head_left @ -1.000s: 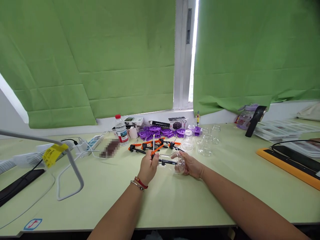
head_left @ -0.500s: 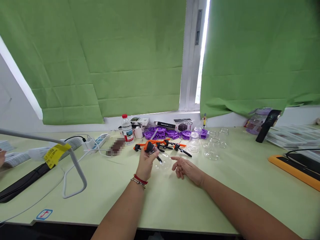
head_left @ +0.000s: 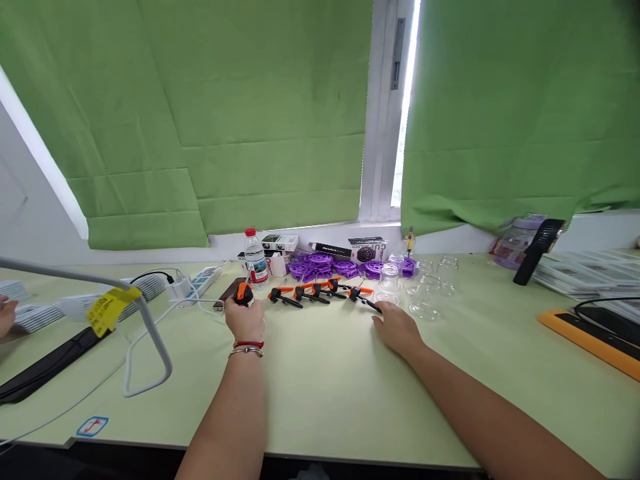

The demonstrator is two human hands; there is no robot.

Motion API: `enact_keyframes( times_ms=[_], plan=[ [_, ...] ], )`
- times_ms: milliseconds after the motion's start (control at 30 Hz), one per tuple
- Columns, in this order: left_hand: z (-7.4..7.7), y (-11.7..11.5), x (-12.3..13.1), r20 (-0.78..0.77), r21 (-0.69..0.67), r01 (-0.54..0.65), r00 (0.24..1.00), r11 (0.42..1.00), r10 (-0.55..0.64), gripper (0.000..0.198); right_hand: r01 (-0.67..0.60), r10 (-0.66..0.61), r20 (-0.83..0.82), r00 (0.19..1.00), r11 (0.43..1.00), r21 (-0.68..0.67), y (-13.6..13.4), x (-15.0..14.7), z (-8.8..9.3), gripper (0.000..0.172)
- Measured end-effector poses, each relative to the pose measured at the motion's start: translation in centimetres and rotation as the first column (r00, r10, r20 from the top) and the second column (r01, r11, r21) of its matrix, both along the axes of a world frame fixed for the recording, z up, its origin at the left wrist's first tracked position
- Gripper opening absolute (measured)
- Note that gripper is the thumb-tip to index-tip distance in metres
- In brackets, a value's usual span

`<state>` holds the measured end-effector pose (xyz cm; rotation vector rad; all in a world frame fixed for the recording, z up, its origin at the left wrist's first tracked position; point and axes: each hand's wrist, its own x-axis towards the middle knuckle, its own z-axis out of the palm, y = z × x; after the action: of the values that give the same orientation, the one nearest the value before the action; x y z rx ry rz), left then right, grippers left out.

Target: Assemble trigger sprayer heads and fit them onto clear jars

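Observation:
My left hand is closed around an orange-and-black piece, held in front of the water bottle. The fingers hide its lower part. My right hand is low over the table with thumb and forefinger apart. Its fingertips are by the end of a black-handled orange piece and near a clear plastic cup with a wide flange; whether they touch either is unclear. Several similar orange-and-black pieces lie in a row between the hands. More clear cups stand right of my right hand.
Purple plastic discs are piled behind the row, before a cup holder box. A red-capped water bottle stands at left. A grey bent metal frame and cables are nearer left. An orange-edged tool lies right. Another person's hand shows far left.
My left hand has moved left with the orange-and-black piece, to in front of the bottle. My right hand has moved right and forward, to the row's right end near the cups.

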<state>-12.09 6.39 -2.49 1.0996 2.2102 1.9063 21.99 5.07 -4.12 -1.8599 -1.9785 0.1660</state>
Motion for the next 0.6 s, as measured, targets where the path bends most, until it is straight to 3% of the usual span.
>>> enact_keyframes(
  times_ms=[133,267,333,467,600],
  plan=[
    [-0.1,0.2,-0.2,0.035,-0.026,-0.127,0.991,0.992,0.128,0.051,0.035,-0.032,0.057,0.998,0.998,-0.052,0.2,0.2,-0.2,0.029],
    [0.6,-0.5,0.5,-0.038,0.036,-0.142,0.989,0.989,0.144,0.067,0.069,-0.062,0.087,0.994,0.995,-0.074,0.6,0.4,-0.3,0.027],
    [1.0,-0.9,1.0,-0.144,0.121,-0.127,0.979,0.984,0.144,0.072,0.071,-0.064,0.092,0.994,0.994,-0.08,0.8,0.5,-0.4,0.026],
    [1.7,-1.6,2.1,-0.461,0.295,-0.005,0.875,0.955,0.147,0.073,0.073,-0.064,0.102,0.993,0.993,-0.088,1.4,0.7,-0.7,0.022],
    [2.1,-2.5,4.6,-0.633,0.315,0.205,0.773,0.927,0.044,0.061,0.055,-0.045,0.107,0.993,0.994,-0.093,2.0,0.8,-0.9,0.022]
  ],
)
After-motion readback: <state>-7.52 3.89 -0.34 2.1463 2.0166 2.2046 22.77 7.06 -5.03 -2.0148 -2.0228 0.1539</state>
